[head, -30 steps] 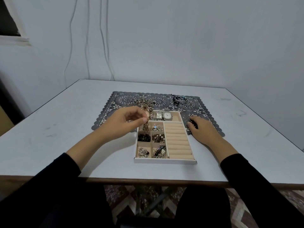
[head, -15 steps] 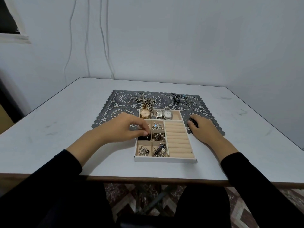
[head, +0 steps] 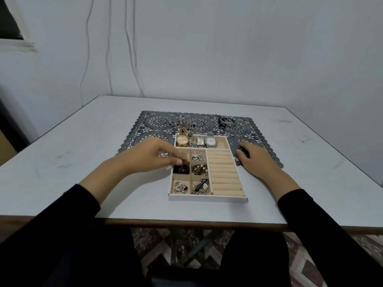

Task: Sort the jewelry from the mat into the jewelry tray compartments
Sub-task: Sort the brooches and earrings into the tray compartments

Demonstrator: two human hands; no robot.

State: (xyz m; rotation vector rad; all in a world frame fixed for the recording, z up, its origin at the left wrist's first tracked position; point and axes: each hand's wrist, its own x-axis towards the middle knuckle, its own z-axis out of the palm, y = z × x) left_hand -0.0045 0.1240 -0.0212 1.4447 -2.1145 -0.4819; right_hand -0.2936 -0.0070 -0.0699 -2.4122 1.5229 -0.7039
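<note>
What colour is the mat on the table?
The mat is dark grey with round lacy cut-outs, seen in the head view.

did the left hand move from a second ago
Yes. The left hand came back toward the person along the jewelry tray: its fingers were up by the gold watch, now they reach over the small compartments below it.

Dim, cool, even light is seen; soft shadows are cast beneath forearms; edges are bowed by wide-angle distortion.
</note>
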